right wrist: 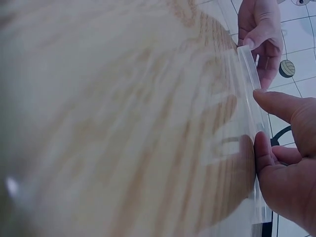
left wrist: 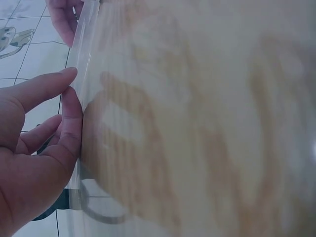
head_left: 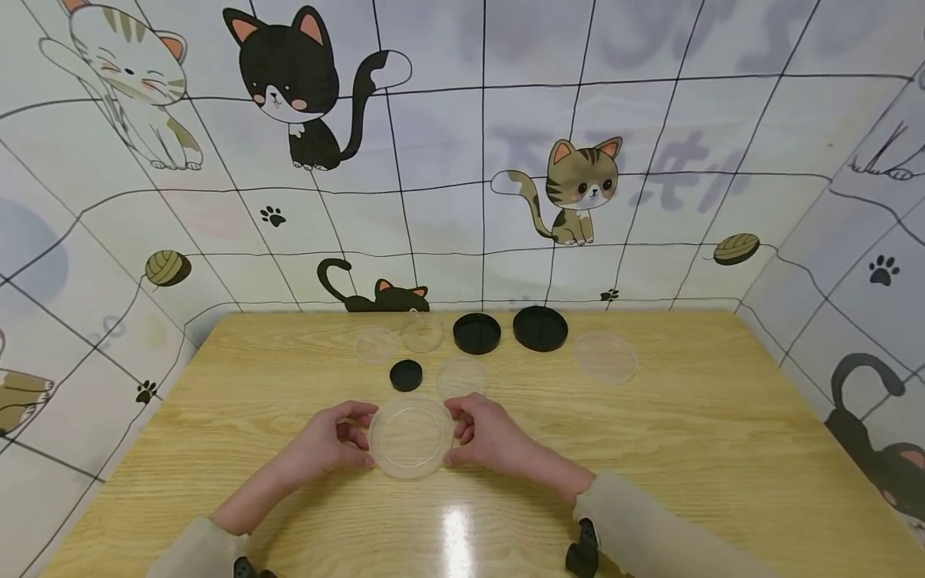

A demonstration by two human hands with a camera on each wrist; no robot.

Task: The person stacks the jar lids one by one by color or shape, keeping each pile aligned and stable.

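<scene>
A clear round plastic lid with a raised ring lies flat near the middle of the wooden table, held between both hands. My left hand has its thumb and fingertips curved against the lid's left rim. On the opposite side, my right hand grips the right rim in the same way. The left wrist view shows the left fingers at the upright edge of the lid. Fingertips of the right hand touch the thin clear rim in the right wrist view.
Just beyond the lid are a small black round cap and a clear disc. Two black round dishes sit at the table's back edge. Other clear discs lie left and right of them. A cat-patterned backdrop rises behind.
</scene>
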